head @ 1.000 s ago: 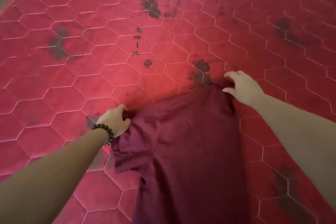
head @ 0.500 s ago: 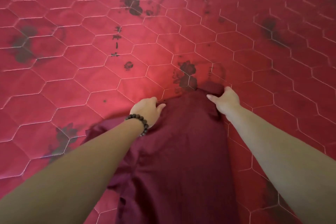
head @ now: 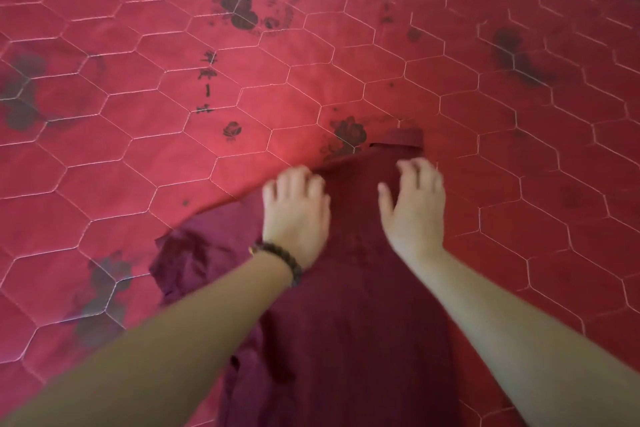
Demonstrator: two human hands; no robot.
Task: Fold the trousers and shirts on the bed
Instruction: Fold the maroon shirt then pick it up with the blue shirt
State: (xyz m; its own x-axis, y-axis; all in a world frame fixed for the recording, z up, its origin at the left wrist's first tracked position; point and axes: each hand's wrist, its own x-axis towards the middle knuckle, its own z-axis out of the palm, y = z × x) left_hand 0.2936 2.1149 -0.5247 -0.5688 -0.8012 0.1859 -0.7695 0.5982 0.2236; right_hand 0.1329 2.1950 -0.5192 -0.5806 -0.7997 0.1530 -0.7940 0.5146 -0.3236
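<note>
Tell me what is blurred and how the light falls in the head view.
Head view: both hands are motion-blurred, the left hand and the right hand alike, fingers smeared over the maroon shirt. The bead bracelet is soft too. The red quilted bedcover stays fairly sharp, brightest just beyond the collar, darker toward the corners. Its stitched lines bow from the wide lens.

Both forearms are bare, with no sleeves in view. Just behind the left hand (head: pixel 296 215), a bracelet of dark round beads (head: pixel 277 258) circles the wrist. The right hand (head: pixel 414 211) wears nothing.
</note>
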